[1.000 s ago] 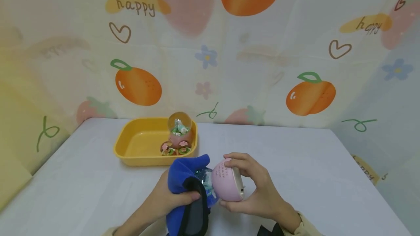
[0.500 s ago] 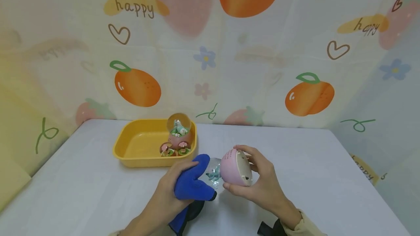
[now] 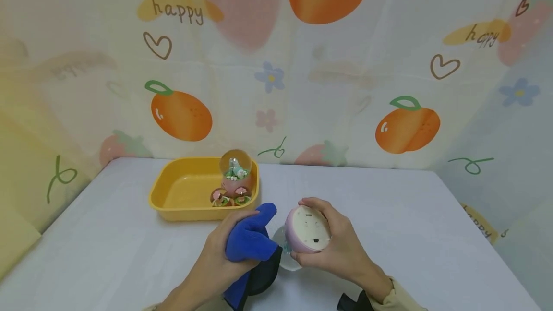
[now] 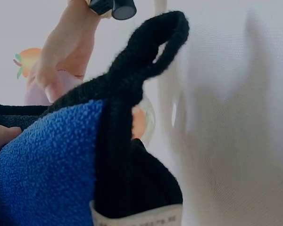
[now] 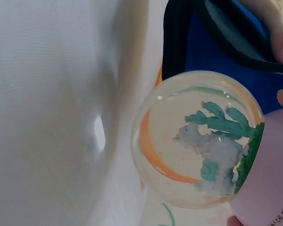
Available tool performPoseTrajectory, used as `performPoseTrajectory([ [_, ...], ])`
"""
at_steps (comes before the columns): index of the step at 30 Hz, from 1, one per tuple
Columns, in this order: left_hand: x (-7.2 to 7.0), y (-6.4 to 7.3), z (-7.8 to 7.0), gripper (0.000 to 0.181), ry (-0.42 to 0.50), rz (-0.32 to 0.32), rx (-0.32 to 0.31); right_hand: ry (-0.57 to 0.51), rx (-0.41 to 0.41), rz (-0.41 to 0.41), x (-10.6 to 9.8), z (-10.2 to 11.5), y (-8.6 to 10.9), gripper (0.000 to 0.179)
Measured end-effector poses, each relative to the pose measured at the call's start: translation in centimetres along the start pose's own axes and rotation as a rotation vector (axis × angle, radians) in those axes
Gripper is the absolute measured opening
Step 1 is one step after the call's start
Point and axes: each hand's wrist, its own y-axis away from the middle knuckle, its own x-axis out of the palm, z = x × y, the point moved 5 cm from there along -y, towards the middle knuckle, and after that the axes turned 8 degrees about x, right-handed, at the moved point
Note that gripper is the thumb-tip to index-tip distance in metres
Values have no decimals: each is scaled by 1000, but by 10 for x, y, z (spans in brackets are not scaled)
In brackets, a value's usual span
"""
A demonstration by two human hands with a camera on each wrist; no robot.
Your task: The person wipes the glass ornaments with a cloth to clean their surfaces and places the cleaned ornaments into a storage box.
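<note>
My left hand [image 3: 211, 253] grips a bunched blue terry cloth [image 3: 250, 241] with black edging; its black hanging loop [image 4: 172, 42] and a white label [image 4: 137, 216] show in the left wrist view. In my right hand [image 3: 347, 244] is a snow globe [image 3: 307, 229], held by its pink base. The globe is tipped, so the white underside of the base faces the head camera. Its clear glass ball [image 5: 179, 141], with green cactus shapes and a grey figure inside, points down and left. In the head view the base covers most of the ball. The cloth lies close beside the glass.
A yellow tray [image 3: 181, 191] stands behind my hands at the left. In its right end sits another snow globe [image 3: 236, 169] with a pink base and small mushroom-like ornaments. White cloth [image 3: 410, 234] covers the table; a printed curtain [image 3: 328, 85] hangs behind.
The cloth has come off the glass ball to the left and is turned in my left hand. My right hand has rotated the globe, bringing the base's underside toward the head camera.
</note>
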Motion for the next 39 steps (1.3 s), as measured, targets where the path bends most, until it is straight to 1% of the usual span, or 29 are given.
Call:
performPoseTrajectory([
  [3, 0, 0, 0, 75, 12, 7, -8, 32, 2, 25, 1, 0, 1, 95],
  [7, 0, 0, 1, 74, 40, 14, -42, 74, 4, 70, 4, 0, 2, 94],
  [13, 0, 1, 1, 72, 73, 23, -65, 93, -7, 112, 7, 2, 3, 97],
  [16, -1, 1, 2, 69, 86, 30, -77, 100, 7, 130, 8, 2, 3, 97],
  [23, -1, 1, 3, 66, 142, 55, -151, 143, 36, 147, 11, 3, 3, 99],
  [27, -1, 1, 4, 65, 177, 69, -154, 151, 23, 138, 14, 4, 3, 100],
  [30, 0, 2, 4, 63, 195, 73, -145, 129, -1, 138, 17, 4, 4, 99],
  [33, 0, 2, 3, 62, 199, 69, -144, 100, 1, 152, 21, 3, 5, 97],
  [36, -1, 2, 3, 60, 194, 55, -172, 44, 22, 171, 24, 1, 6, 95],
  [39, -2, 2, 3, 57, 175, 40, -203, -48, 51, 193, 27, -3, 7, 92],
])
